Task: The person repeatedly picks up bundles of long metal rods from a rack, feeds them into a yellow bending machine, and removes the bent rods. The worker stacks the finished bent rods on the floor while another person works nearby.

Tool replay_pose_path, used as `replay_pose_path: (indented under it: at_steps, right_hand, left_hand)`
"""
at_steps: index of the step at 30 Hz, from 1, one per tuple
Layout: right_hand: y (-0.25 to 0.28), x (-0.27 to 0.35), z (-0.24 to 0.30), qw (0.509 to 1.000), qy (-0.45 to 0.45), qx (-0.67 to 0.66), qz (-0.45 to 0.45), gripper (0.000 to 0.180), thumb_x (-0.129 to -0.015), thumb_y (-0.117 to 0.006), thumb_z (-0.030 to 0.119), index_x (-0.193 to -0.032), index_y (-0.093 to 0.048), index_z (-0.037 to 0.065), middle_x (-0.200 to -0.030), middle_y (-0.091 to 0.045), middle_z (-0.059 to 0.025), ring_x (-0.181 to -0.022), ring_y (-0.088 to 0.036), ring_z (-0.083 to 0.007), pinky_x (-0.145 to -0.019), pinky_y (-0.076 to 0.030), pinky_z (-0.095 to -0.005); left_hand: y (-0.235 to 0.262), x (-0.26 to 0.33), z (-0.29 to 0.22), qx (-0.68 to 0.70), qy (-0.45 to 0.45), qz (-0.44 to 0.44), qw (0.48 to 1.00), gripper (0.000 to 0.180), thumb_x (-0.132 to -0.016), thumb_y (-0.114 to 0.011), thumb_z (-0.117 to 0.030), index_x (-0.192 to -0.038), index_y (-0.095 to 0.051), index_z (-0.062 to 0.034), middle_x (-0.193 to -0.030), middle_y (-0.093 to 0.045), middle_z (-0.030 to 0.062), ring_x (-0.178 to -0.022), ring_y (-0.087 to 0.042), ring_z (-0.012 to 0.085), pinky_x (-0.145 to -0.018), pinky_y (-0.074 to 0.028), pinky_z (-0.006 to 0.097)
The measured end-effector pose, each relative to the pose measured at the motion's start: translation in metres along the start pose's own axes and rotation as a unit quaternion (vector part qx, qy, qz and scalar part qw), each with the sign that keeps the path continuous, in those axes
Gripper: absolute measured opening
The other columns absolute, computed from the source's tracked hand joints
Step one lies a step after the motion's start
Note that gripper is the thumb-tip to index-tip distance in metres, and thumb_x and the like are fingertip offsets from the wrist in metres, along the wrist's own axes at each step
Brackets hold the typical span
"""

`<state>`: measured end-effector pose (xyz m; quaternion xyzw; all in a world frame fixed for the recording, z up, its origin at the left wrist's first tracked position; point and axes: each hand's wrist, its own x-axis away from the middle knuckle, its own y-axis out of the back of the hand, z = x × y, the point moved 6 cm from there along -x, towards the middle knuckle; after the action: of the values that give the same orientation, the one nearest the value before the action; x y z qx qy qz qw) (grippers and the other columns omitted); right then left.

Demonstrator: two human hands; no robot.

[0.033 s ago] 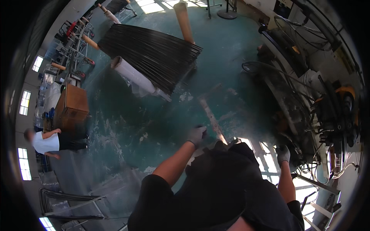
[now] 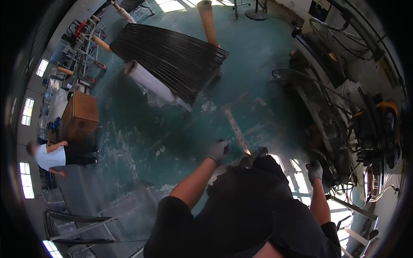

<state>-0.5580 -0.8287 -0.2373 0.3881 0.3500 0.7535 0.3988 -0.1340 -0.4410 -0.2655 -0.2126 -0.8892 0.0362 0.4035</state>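
Observation:
My left hand (image 2: pixel 218 152), in a grey glove with dark fingertips, hangs over the green floor ahead of my body. Its fingers are curled in, and nothing shows in them. Out to the right, my right hand (image 2: pixel 315 170) wears a similar glove and is loosely closed, with no object visible in it. It is nearest to the dark machinery (image 2: pixel 327 124) along the right side but looks apart from it. Between the hands, the toes of my dark shoes (image 2: pixel 260 152) show past my black clothing.
Ahead lies a long stack of thin black strips (image 2: pixel 167 56), with a plastic-wrapped roll (image 2: pixel 150 81) beside it and a cardboard tube (image 2: pixel 208 23) behind. At left are a brown box (image 2: pixel 84 107) and a person in a white shirt (image 2: pixel 50 157). Black bent frames (image 2: pixel 77 221) lie lower left.
One of my shoes has come further forward into view. My gloved hands have shifted only slightly. The person at left has changed leg position a little.

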Motion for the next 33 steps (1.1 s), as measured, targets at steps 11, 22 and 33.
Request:
replay_pose_path:
  at_steps: [11, 22, 33]
  right_hand:
    - [-0.142, -0.139, 0.301, 0.968, 0.134, 0.099, 0.186, 0.055, -0.083, -0.073, 0.035, -0.127, -0.068, 0.002, -0.117, -0.074, -0.0183, -0.113, -0.070, -0.0344, -0.099, -0.054, -0.0411]
    - [-0.325, -0.146, 0.688, 0.886, 0.344, 0.153, 0.269, 0.077, -0.080, -0.084, 0.037, -0.145, -0.053, 0.008, -0.138, -0.063, -0.0190, -0.131, -0.057, -0.0381, -0.108, -0.048, -0.0463]
    - [-0.441, -0.123, 0.845, 0.909, 0.338, 0.166, 0.180, 0.111, -0.065, -0.093, 0.049, -0.151, -0.037, 0.005, -0.149, -0.046, -0.0187, -0.139, -0.043, -0.0384, -0.118, -0.034, -0.0511]
  left_hand:
    - [0.082, -0.055, -0.052, 0.103, 0.050, -0.115, 0.987, 0.042, -0.095, -0.064, -0.010, -0.134, -0.053, 0.0030, -0.105, -0.070, 0.0173, -0.087, -0.071, 0.0276, -0.079, -0.061, 0.041]
    - [0.184, -0.117, -0.243, 0.086, -0.123, -0.244, 0.958, 0.036, -0.097, -0.063, -0.008, -0.129, -0.055, 0.0048, -0.103, -0.071, 0.0157, -0.084, -0.071, 0.0231, -0.077, -0.060, 0.037]
    - [0.248, -0.147, -0.211, 0.036, 0.038, -0.195, 0.980, 0.039, -0.097, -0.062, -0.006, -0.133, -0.053, 0.0070, -0.110, -0.072, 0.0178, -0.090, -0.072, 0.0237, -0.080, -0.060, 0.036]
